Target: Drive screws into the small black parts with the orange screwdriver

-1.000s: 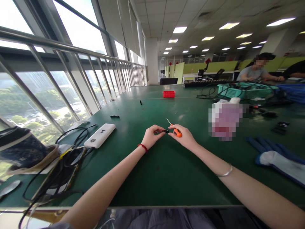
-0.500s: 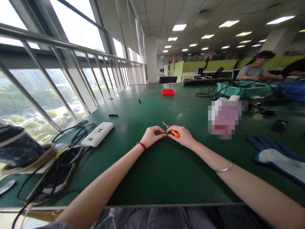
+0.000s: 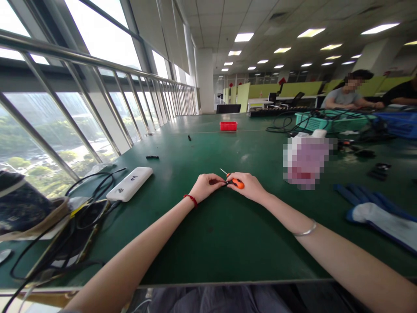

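Note:
Over the middle of the green table my two hands meet at the fingertips. An orange-and-black screwdriver (image 3: 238,183) rests in my right hand (image 3: 249,186), which is closed around its handle. Its thin metal shaft points away and to the left. My left hand (image 3: 205,187) is closed in a pinch on a small dark piece (image 3: 227,183) that touches the fingertips of my right hand as well. Fingers hide most of that piece, so I cannot make out its kind.
A white power bank (image 3: 130,184) with black cables lies to the left, near a phone-like dark slab (image 3: 87,237). Small black parts (image 3: 152,157) and a red tray (image 3: 228,126) sit farther back. Blue-and-white gloves (image 3: 381,215) and a green basket (image 3: 332,124) are right. A person (image 3: 347,93) sits beyond.
The view has shifted slightly, so everything sits a little farther left. My hands keep nearly the same pose, with the small dark piece now less visible between the fingertips.

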`<state>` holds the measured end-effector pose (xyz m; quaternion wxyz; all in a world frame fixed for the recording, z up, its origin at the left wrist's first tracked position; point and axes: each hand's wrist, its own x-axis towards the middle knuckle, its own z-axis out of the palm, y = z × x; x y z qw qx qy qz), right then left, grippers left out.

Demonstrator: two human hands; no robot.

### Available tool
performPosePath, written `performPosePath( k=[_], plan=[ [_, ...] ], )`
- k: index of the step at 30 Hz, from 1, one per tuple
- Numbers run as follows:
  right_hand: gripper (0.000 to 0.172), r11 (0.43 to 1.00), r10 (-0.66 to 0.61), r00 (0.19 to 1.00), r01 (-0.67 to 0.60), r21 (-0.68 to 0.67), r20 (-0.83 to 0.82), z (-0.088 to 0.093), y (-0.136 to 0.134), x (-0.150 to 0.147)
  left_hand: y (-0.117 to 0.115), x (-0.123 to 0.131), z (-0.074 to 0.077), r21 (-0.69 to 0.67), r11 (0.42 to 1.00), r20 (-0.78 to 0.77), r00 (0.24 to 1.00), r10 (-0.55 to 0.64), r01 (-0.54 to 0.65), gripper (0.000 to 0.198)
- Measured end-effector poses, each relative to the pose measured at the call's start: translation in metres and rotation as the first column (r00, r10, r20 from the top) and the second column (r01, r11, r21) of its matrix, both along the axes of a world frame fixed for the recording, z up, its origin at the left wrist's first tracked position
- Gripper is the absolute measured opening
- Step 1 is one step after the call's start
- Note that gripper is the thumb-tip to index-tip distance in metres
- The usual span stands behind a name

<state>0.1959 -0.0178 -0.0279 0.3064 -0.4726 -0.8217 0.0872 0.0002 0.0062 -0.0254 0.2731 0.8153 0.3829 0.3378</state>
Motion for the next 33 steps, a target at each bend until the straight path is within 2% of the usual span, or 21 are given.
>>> performPosePath(
  k=[3,7,13,17,20,22,25,29,33],
  plan=[
    [0.013,1.0,-0.021,1.0,0.021,-0.006,0.015,0.0,0.0,0.0,-0.002,0.001,0.002,0.166,0.986,-0.142,0.99,-0.001,0.025,0.019],
    [0.013,0.996,-0.094,0.995,0.094,0.006,0.038,0.001,-0.003,-0.003,-0.004,0.003,0.004,0.416,0.903,-0.381,0.922,0.067,0.106,0.024],
    [0.012,0.99,-0.143,0.988,0.142,0.008,0.064,0.005,-0.007,-0.01,-0.005,0.001,0.005,0.579,0.801,-0.472,0.863,0.18,0.15,0.02],
    [0.013,0.987,-0.161,0.983,0.161,0.013,0.09,0.003,-0.005,-0.009,-0.005,-0.001,0.005,0.631,0.763,-0.459,0.861,0.22,0.141,0.021],
    [0.012,0.978,-0.208,0.966,0.206,0.028,0.151,0.0,-0.001,-0.008,-0.005,-0.003,0.005,0.646,0.756,-0.426,0.871,0.243,0.105,0.022],
    [0.013,0.976,-0.217,0.959,0.215,0.033,0.185,0.0,0.0,-0.007,-0.004,-0.005,0.005,0.639,0.766,-0.401,0.88,0.254,0.07,0.022],
    [0.018,0.978,-0.205,0.968,0.199,0.057,0.143,0.0,0.001,-0.005,-0.003,-0.007,0.007,0.614,0.788,-0.386,0.887,0.252,0.043,0.023],
    [0.019,0.986,-0.114,0.989,0.101,0.129,0.092,0.002,-0.001,-0.005,-0.005,-0.008,0.01,0.575,0.816,-0.403,0.889,0.216,0.062,0.024],
    [0.016,0.989,-0.053,0.994,0.039,0.145,0.096,0.003,-0.004,-0.009,-0.009,-0.004,0.012,0.539,0.837,-0.44,0.879,0.187,0.091,0.024]
  ],
)
